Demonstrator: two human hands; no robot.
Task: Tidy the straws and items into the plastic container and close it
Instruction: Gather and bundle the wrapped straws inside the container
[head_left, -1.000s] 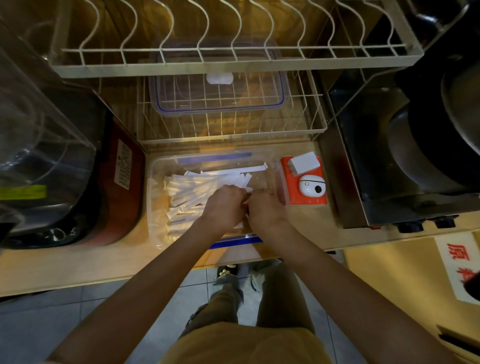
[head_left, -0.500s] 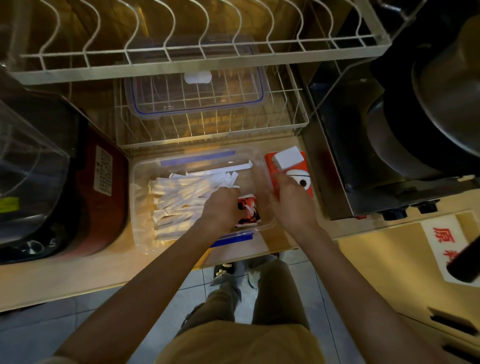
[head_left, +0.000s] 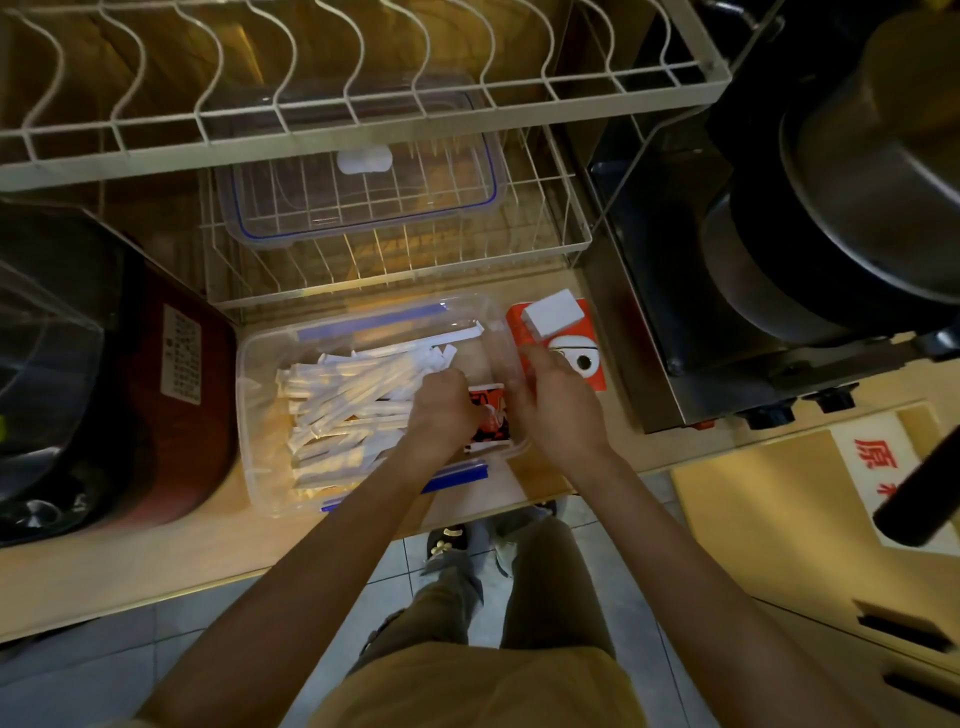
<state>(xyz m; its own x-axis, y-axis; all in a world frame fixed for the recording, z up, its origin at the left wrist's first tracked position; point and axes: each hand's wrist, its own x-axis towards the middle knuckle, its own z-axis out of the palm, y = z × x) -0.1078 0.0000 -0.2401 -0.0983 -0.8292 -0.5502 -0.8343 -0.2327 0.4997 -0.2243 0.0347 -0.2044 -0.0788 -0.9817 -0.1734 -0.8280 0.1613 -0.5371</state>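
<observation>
the container (head_left: 249, 415) is a clear plastic tub with blue clips, open, standing on the counter. wrapped white straws (head_left: 353, 405) lie in a loose pile across its left and middle. a small red-and-black packet (head_left: 491, 415) lies at its right end. the lid (head_left: 358, 208), clear with a blue seal, rests in the wire rack behind. an orange box (head_left: 592, 332) with a white block (head_left: 550, 314) on top sits just right of the tub.

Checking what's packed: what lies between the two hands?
In the head view, a red packet lies in the container between the left hand and right hand.
</observation>
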